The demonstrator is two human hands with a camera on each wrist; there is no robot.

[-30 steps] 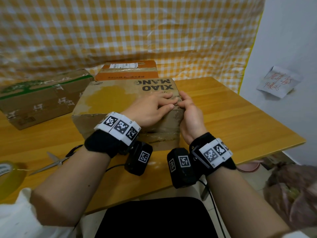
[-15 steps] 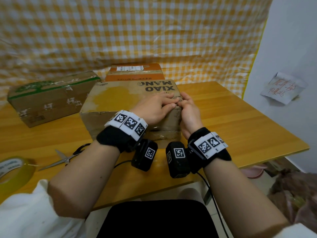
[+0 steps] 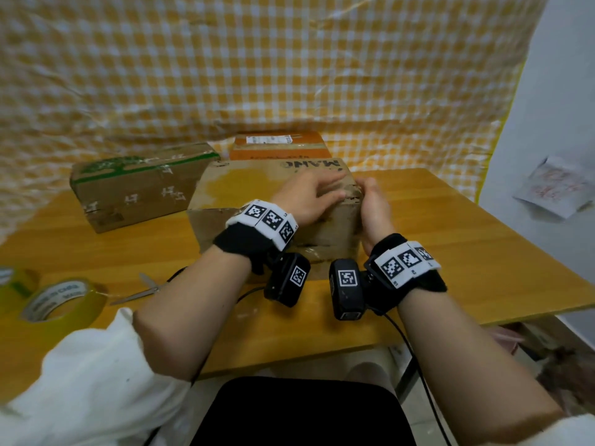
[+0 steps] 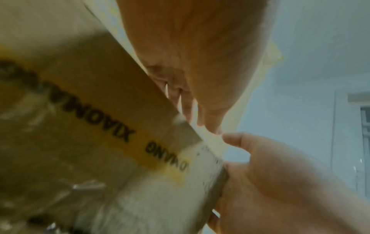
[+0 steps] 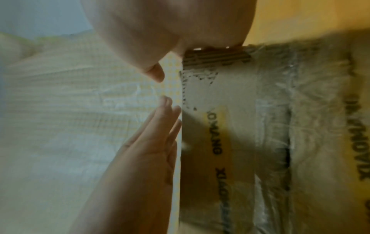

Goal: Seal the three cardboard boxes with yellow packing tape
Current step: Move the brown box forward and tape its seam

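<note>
I have the nearest box, the one printed XIAO MANG, square in front of me at 12 o'clock on the wooden table, close enough that both wrists can work its right end without reaching. My left hand lies flat on the top, fingers straight and close together, pointing toward the 3 o'clock edge; I read that as pressing the top flap down so the seam stays shut. My right hand stands upright against the right end face, palm to the cardboard and thumb up at the top corner. From the right wrist view its fingers look fairly straight, pressing, not pinching, though the tips are partly hidden. The torn corner shows bare corrugation, which I judge is why both hands meet there: that corner needs holding, or any tape on it rubbing flat

The other two boxes wait behind: the green-striped one at 10 o'clock, the orange one at 12 o'clock just beyond the near box. The yellow tape roll sits at 8 o'clock by my left sleeve, with the scissors just beside it toward the box, both within an easy left-hand reach for the next strip. Neither hand holds tape at present
</note>
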